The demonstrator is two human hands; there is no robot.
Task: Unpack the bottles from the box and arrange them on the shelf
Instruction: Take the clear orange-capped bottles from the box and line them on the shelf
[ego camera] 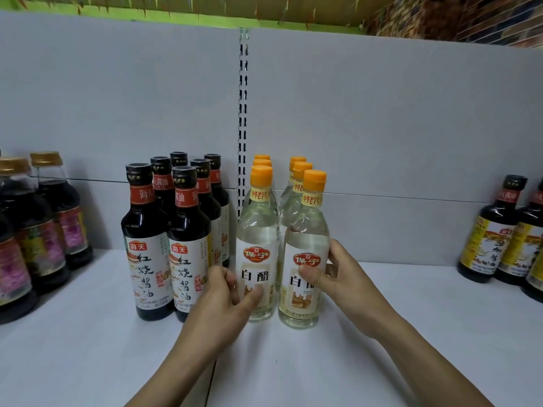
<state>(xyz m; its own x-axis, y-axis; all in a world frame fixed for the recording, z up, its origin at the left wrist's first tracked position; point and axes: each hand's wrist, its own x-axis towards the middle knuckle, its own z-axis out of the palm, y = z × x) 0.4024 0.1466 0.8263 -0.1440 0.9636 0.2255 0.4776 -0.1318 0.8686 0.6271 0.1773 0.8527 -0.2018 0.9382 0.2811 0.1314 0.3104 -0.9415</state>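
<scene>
Both hands grip front vinegar bottles: left hand point(227, 292) clasps 1 point(258, 259), right hand point(338, 273) the other point(305, 248).

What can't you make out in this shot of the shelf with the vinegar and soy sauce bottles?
- Box: not in the head view at all.
- Rear clear vinegar bottles: only orange caps show behind the front ones.
- Front right vinegar bottle: label partly covered by the right hand.
- Front left vinegar bottle: base hidden by the left hand.
- Dark bottles at far left and far right: cut by frame edges, labels blurred.
</scene>
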